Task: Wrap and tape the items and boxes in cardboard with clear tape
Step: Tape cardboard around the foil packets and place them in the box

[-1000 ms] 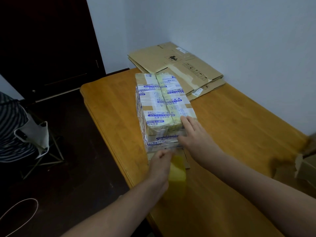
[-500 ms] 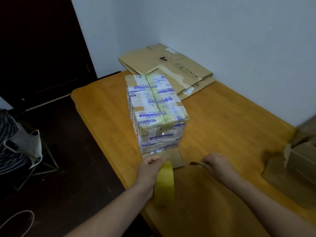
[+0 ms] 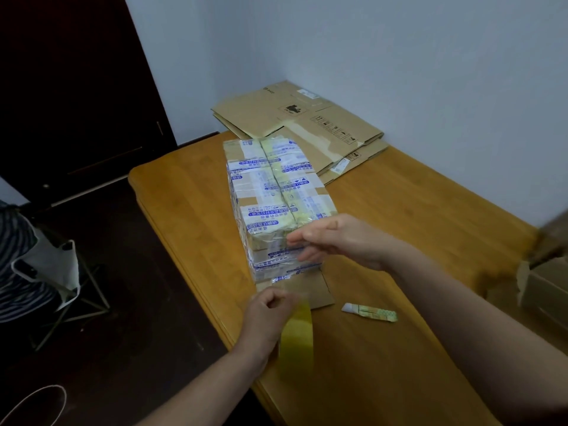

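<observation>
Taped bundle (image 3: 273,195) lies lengthwise on desk (image 3: 399,210), near left edge, cardboard flap (image 3: 307,292) poking out at near end. Left grip (image 3: 267,315) clenched round tape roll (image 3: 296,339), just before flap. Right grip (image 3: 341,238) released, fingers stretched across bundle's near face. Bundle looks dense, stiff, film-slick: take low, by both long sides. Roll light, tail clingy.

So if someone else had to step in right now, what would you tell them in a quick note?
Left hand: grips the tape roll near the edge of the table.
Right hand: fingers stretched out at the near end of the package.
Cutter: on the table beside the cardboard flap.
Done: package top and sides taped.
Left: the flap lies flat; probably fold it up and tape it.
</observation>
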